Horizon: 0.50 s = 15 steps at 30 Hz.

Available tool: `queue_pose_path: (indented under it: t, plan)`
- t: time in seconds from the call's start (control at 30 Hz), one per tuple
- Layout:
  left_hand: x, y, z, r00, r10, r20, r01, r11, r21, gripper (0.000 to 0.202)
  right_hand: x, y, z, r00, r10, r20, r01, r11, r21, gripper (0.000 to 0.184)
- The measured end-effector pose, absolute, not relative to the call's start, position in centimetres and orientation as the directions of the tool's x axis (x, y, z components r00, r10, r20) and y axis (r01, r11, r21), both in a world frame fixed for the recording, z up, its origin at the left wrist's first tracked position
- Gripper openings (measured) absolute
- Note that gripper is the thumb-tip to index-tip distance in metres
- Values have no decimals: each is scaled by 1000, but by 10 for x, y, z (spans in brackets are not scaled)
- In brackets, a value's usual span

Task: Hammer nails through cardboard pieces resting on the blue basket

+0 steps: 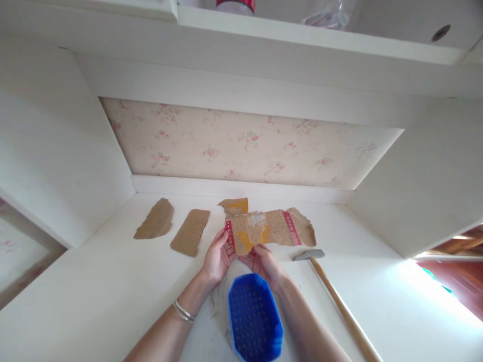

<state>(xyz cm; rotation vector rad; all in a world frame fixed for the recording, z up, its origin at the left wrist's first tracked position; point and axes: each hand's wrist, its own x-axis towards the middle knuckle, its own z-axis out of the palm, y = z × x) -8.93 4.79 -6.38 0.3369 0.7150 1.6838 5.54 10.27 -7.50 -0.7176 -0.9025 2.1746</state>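
A long torn strip of brown perforated cardboard (275,227) with red bands and yellow patches lies across the white desk (94,281). My left hand (216,259) pinches its left end by a red band. My right hand (264,262) grips its lower edge just to the right. Both hands are closed on the strip. A blue perforated plastic basket (253,318) sits between my forearms, close to me. Bangles circle my left wrist (183,310).
Two smaller brown cardboard pieces (155,219) (190,231) lie to the left, and a yellow-brown scrap (234,205) sits behind the strip. A hammer (332,291) with a wooden handle lies to the right. Floral-papered back panel and white side walls enclose the desk.
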Motion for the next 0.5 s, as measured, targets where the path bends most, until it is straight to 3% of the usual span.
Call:
queue_pose_path:
  t: [0.23,0.5]
  plan:
    - [-96,48,-61,-205,966,-154,-786,-69,614,23,56,102,-75,-695,692,-195,-387,-589,-709,25]
    - [-99,46,-61,-275,952,-134,-747,-124,653,31,59,101,-74,-642,736,-215,-431,-578,-693,22]
